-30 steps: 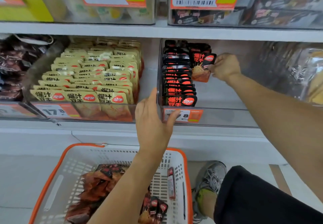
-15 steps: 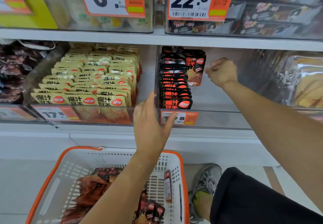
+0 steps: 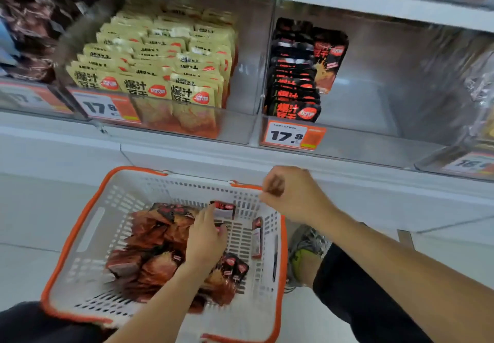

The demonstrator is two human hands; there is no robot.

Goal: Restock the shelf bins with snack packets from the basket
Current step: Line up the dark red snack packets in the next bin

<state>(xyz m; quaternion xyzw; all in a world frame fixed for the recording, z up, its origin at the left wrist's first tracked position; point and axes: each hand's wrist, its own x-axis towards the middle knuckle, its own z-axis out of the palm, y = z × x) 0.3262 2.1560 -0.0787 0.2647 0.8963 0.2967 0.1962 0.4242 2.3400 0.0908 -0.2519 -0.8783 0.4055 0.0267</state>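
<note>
A white basket with an orange rim (image 3: 88,235) stands on the floor below the shelf and holds several red-and-black snack packets (image 3: 149,259). My left hand (image 3: 205,238) is down inside it on the pile, thumb and curled fingers closing round a black packet (image 3: 224,207) near the far wall. My right hand (image 3: 291,195) hovers over the basket's far right corner as a loose fist with nothing in it. Above, a clear shelf bin (image 3: 374,107) has one row of the same black packets (image 3: 292,88) along its left side.
A neighbouring bin to the left is packed with yellow packets (image 3: 160,70). Orange price tags reading 17.8 (image 3: 292,135) sit on the bin fronts. My shoe (image 3: 304,249) and dark-clad knee are right of the basket. More bagged goods fill the bins at both ends.
My right hand left the black packet standing in the bin and dropped to the basket rim. My left hand let go of the bin front and went down into the basket.
</note>
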